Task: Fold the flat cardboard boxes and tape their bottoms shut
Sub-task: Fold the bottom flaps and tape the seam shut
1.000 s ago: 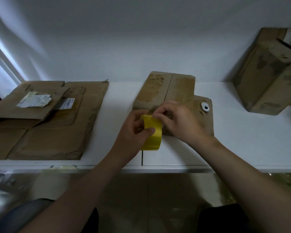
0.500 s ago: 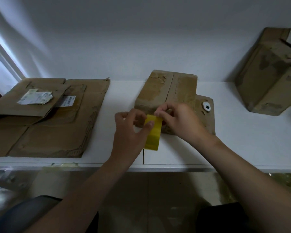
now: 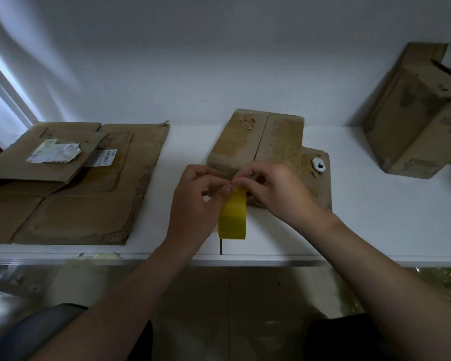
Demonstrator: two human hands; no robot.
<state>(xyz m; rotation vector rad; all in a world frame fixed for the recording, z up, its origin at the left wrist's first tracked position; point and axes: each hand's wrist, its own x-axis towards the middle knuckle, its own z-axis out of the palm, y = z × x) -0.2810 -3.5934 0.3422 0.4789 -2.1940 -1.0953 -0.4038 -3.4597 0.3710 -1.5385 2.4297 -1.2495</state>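
Observation:
A folded brown cardboard box [image 3: 258, 138] lies bottom-up on the white table [image 3: 375, 209], its two flaps meeting in a centre seam. In front of it a yellow tape roll [image 3: 232, 216] stands on edge. My left hand [image 3: 197, 204] grips the roll from the left, thumb on its top. My right hand [image 3: 275, 190] pinches at the roll's top edge, fingertips meeting the left thumb. Whether a tape end is lifted is hidden by the fingers.
A stack of flat cardboard boxes [image 3: 71, 183] with paper labels lies at the left. Another assembled box [image 3: 414, 110] leans at the far right against the wall. A small white round object [image 3: 318, 164] sits on a cardboard flap right of the middle box.
The roll has turned from slanted to edge-on. My left hand shifted its grip up the roll, and both hands' fingertips now meet at its top.

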